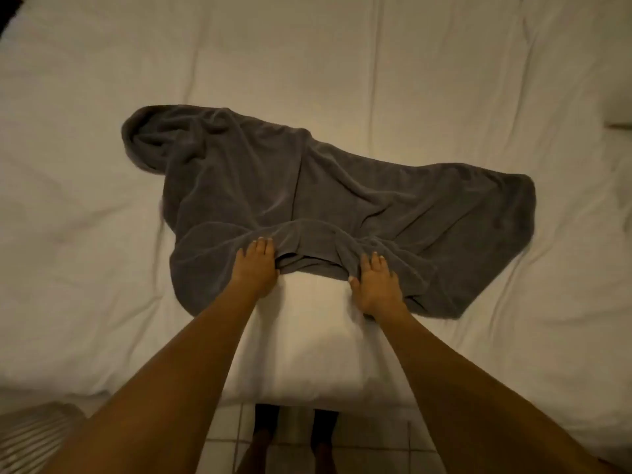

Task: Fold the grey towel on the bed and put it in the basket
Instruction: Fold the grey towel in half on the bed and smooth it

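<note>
Centre of frame, on the white bed [410,63], grey towel [307,193] lies rumpled; my left hand [255,268] and right hand [374,285] pinch its near edge in closed fingers [261,246], so I judge: draw edge taut, square corners before folding.

A bed [444,80] fills nearly the whole view, covered in a white sheet [85,200] marked with long creases and shallow wrinkles. A white pillow [619,107] edge shows at the far right. Lighting is dim and warm, brightest over the middle of the bed and falling to shadow at the corners. Below the near edge of the mattress, a floor of pale square tiles [369,449] with darker grout lines is visible. At the lower left corner sits a ribbed, light-coloured object [30,436], its identity unclear.
</note>
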